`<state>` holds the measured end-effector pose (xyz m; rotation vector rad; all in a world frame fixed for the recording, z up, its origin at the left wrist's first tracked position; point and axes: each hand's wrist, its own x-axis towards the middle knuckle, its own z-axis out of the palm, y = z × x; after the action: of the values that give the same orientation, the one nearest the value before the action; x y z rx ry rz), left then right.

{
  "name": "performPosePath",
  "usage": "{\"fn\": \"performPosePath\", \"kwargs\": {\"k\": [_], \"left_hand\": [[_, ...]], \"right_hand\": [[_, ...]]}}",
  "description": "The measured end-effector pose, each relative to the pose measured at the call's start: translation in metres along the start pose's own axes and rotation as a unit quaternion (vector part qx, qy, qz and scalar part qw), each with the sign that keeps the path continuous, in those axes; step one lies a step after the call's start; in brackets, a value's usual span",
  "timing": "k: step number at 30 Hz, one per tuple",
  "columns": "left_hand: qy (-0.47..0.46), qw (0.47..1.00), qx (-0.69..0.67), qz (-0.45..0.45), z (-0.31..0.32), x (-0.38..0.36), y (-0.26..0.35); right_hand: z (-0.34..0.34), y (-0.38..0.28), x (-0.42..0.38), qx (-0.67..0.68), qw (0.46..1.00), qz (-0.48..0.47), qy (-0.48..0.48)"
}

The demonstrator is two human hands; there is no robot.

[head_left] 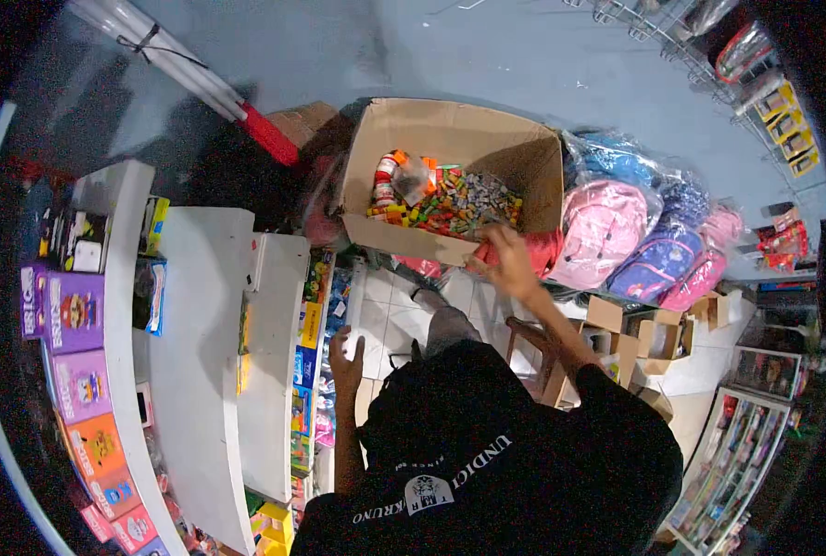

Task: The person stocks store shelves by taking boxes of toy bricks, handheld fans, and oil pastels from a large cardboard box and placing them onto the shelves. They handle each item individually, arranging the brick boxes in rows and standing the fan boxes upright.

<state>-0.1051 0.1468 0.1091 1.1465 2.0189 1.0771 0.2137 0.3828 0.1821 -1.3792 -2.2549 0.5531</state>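
Note:
An open cardboard box (450, 120) holds many small, colourful packets or pieces (473, 199), with a red-and-white item (385, 181) at its left side. My right hand (508, 262) is at the near right edge of the box, its fingers apart and nothing seen in them; whether it touches the rim I cannot tell. Lower left, beside the shelving, my left hand (346, 355) hangs with thumb and fingers apart, holding nothing visible.
Plastic-wrapped backpacks (607, 232) lie right of the box. White shelves (200, 343) with boxed goods stand at the left. Smaller cartons (663, 338) and a glass display case (728, 463) are at the right. White poles with a red end (269, 134) lean at the upper left.

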Motion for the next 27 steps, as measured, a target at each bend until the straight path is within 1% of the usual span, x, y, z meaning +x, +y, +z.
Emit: {"fn": "performPosePath", "kwargs": {"k": [2, 3, 4, 5, 7, 8, 9, 11, 12, 14, 15, 16, 17, 19, 20, 21, 22, 23, 24, 26, 27], "left_hand": [[-0.017, 0.994, 0.062, 0.088, 0.015, 0.025, 0.008], [-0.023, 0.986, 0.09, 0.139, 0.023, 0.042, 0.019], [-0.027, 0.962, 0.201, 0.181, 0.039, 0.073, 0.05], [-0.048, 0.945, 0.23, 0.228, 0.042, 0.093, 0.073], [-0.078, 0.92, 0.278, 0.264, 0.063, 0.13, 0.087], [-0.097, 0.904, 0.303, 0.285, 0.071, 0.146, 0.102], [-0.117, 0.886, 0.328, 0.305, 0.08, 0.159, 0.112], [-0.167, 0.854, 0.345, 0.352, 0.103, 0.182, 0.112], [-0.191, 0.837, 0.352, 0.374, 0.115, 0.193, 0.108], [-0.265, 0.846, 0.333, 0.322, 0.138, 0.217, 0.09], [-0.302, 0.848, 0.322, 0.294, 0.146, 0.221, 0.083], [-0.3, 0.842, 0.329, 0.304, 0.141, 0.222, 0.101], [-0.318, 0.832, 0.353, 0.287, 0.14, 0.224, 0.114], [-0.351, 0.807, 0.401, 0.252, 0.142, 0.23, 0.124], [-0.324, 0.853, 0.31, 0.269, 0.152, 0.231, 0.091], [-0.318, 0.849, 0.328, 0.267, 0.153, 0.23, 0.093], [-0.312, 0.844, 0.346, 0.266, 0.151, 0.23, 0.101], [-0.305, 0.84, 0.363, 0.264, 0.149, 0.229, 0.108], [-0.304, 0.848, 0.352, 0.253, 0.147, 0.227, 0.11], [-0.299, 0.864, 0.331, 0.234, 0.145, 0.226, 0.114], [-0.299, 0.868, 0.324, 0.23, 0.146, 0.224, 0.115]], "right_hand": [[-0.008, 0.026, 0.009, -0.144, 0.988, -0.06, 0.02], [-0.011, 0.037, 0.009, -0.216, 0.972, -0.09, 0.029], [-0.012, 0.054, 0.01, -0.184, 0.954, 0.066, -0.225], [-0.005, 0.066, 0.012, -0.188, 0.944, 0.075, -0.259], [0.012, 0.09, 0.015, -0.194, 0.921, 0.092, -0.325], [0.014, 0.095, 0.012, -0.202, 0.929, 0.046, -0.306], [0.012, 0.093, 0.009, -0.151, 0.944, 0.04, -0.29], [0.004, 0.084, 0.009, -0.049, 0.966, 0.03, -0.254], [0.008, 0.089, 0.005, -0.063, 0.969, 0.0, -0.239], [0.018, 0.102, -0.001, -0.091, 0.971, -0.062, -0.21], [0.019, 0.105, -0.001, -0.105, 0.968, -0.052, -0.221], [0.022, 0.107, 0.0, -0.12, 0.964, -0.042, -0.233], [0.025, 0.109, 0.0, -0.135, 0.96, -0.033, -0.245], [-0.005, 0.079, 0.028, -0.016, 0.949, 0.025, -0.313], [-0.014, 0.072, 0.043, 0.043, 0.937, 0.054, -0.343], [0.001, 0.089, 0.044, 0.232, 0.89, 0.186, -0.346], [0.026, 0.116, 0.042, 0.405, 0.795, 0.31, -0.328], [0.047, 0.143, 0.045, 0.487, 0.728, 0.38, -0.298], [0.063, 0.167, 0.05, 0.43, 0.781, 0.345, -0.294], [0.096, 0.217, 0.065, 0.256, 0.89, 0.245, -0.287], [0.11, 0.237, 0.07, 0.195, 0.909, 0.216, -0.297]]}}
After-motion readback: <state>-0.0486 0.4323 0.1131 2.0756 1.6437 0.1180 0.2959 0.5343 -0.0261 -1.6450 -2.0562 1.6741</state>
